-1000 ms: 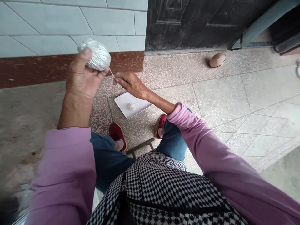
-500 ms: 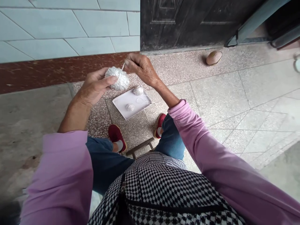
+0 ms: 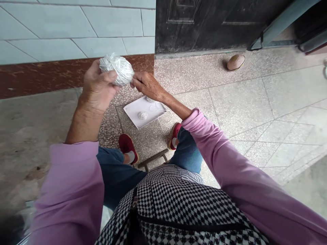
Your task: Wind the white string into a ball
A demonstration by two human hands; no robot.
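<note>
A large ball of shiny white yarn (image 3: 120,69) is raised in front of me. My left hand (image 3: 96,88) is wrapped round its left side, thumb across the front. At the ball's right edge is my right hand (image 3: 149,84), its fingers closed in a pinch on the yarn strand; the strand itself is mostly hidden there. Below, on the floor, lies a shallow white tray (image 3: 132,109). It holds a small white yarn ball (image 3: 142,115) and a second one (image 3: 150,99), partly covered by my right wrist. Loose thread (image 3: 165,126) trails over the tray's right edge.
A tiled wall (image 3: 56,23) with a brown base stands ahead, beside a dark door (image 3: 189,34). A rounded tan object (image 3: 235,62) sits on the floor near the door. My red shoes (image 3: 127,147) flank the tray, and a bar of a stool or frame (image 3: 154,157) shows between my legs.
The large yarn ball has moved up and left, turned in my left hand. My right hand has come down slightly, from above the ball's right side to its right edge.
</note>
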